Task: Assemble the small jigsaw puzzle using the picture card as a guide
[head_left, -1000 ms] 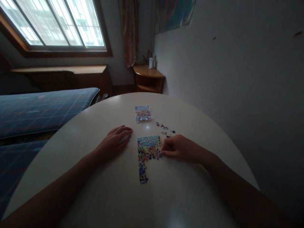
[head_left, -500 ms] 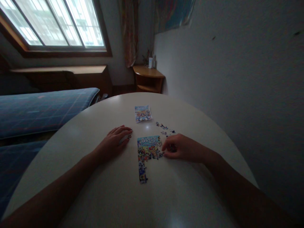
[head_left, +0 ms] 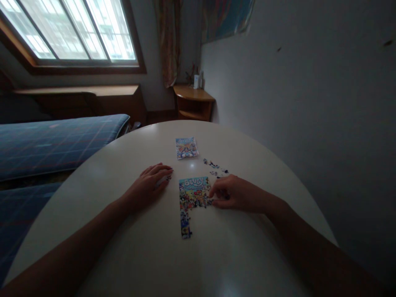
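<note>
A partly assembled jigsaw puzzle (head_left: 193,192) lies flat on the table, with "Bluey" lettering across its blue top. Its upper part is joined, and a narrow strip runs down its left side. At the puzzle's right edge, my right hand (head_left: 230,193) is closed in a pinch on a small puzzle piece (head_left: 210,201), which the fingertips partly hide. My left hand (head_left: 153,179) rests palm down to the left of the puzzle, fingers stretched out. A few loose pieces (head_left: 168,178) show beside its fingers.
Beyond the puzzle lies a small picture sheet (head_left: 186,148) with a similar design. Several loose puzzle pieces (head_left: 215,166) are scattered behind my right hand. The round white table (head_left: 148,255) stands close to the wall (head_left: 278,103) on the right, with a blue plaid mattress (head_left: 62,142) at left.
My right hand's fingertips have shifted slightly left, over the puzzle's right edge. The left hand has stayed in place.
</note>
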{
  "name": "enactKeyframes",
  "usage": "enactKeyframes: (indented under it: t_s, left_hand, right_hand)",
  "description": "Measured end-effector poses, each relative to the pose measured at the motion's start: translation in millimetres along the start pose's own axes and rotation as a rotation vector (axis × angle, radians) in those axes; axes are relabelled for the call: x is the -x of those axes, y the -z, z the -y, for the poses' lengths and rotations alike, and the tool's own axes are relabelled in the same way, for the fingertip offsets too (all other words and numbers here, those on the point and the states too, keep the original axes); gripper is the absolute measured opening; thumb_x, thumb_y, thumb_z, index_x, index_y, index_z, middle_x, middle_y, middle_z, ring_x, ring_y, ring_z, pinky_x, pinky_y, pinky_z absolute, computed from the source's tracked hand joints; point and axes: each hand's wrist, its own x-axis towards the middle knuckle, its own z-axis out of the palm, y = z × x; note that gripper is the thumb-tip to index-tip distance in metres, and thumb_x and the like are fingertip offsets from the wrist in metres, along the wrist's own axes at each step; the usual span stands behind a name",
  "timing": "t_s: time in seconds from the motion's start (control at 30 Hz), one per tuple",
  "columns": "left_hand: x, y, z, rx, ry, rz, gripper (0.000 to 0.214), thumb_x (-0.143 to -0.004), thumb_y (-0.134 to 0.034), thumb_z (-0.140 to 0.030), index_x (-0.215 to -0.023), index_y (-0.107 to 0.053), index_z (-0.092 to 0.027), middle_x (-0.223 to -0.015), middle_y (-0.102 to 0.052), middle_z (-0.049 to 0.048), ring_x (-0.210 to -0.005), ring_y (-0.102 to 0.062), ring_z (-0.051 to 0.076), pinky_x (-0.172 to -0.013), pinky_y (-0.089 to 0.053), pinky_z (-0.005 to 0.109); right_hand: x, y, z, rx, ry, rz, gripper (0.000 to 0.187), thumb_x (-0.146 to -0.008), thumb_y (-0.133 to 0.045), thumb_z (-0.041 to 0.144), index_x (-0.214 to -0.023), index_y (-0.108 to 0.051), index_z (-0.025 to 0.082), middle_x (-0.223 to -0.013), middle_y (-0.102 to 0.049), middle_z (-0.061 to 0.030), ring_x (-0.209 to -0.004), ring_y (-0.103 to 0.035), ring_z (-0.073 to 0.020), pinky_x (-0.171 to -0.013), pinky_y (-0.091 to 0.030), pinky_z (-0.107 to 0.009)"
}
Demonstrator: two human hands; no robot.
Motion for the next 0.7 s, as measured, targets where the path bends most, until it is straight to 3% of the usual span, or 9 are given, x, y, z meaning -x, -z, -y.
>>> enactKeyframes:
  t_s: [0.43,0.7]
  left_hand:
    - [0.2,1.0,-0.8,-0.021,0.004,0.022,0.041,-0.099,-0.040,-0.035,-0.135,-0.056,-0.021,-0.141,-0.055,0.0081,-0.138,-0.042,0.029,-0.116,-0.034,0.052]
    - [-0.2,1.0,-1.0,-0.017,0.002,0.008,0.042,-0.099,-0.039,-0.037,-0.134,-0.056,-0.022,-0.141,-0.056,0.0073,-0.138,-0.042,0.029,-0.116,-0.033,0.051]
  right_hand:
    - [-1.3,-1.9,2.6,0.063,-0.051,-0.005,0.005,-0.078,-0.071,0.019,-0.082,-0.071,0.018,-0.071,-0.063,0.0012,-0.062,-0.056,-0.0099,-0.062,-0.039,-0.023]
    - [-6.6,-6.0,-10.4,0.140,-0.044,-0.149,0.004,-0.081,-0.070,0.020,-0.084,-0.069,0.017,-0.076,-0.065,-0.0011,-0.066,-0.056,-0.0117,-0.065,-0.039,-0.024]
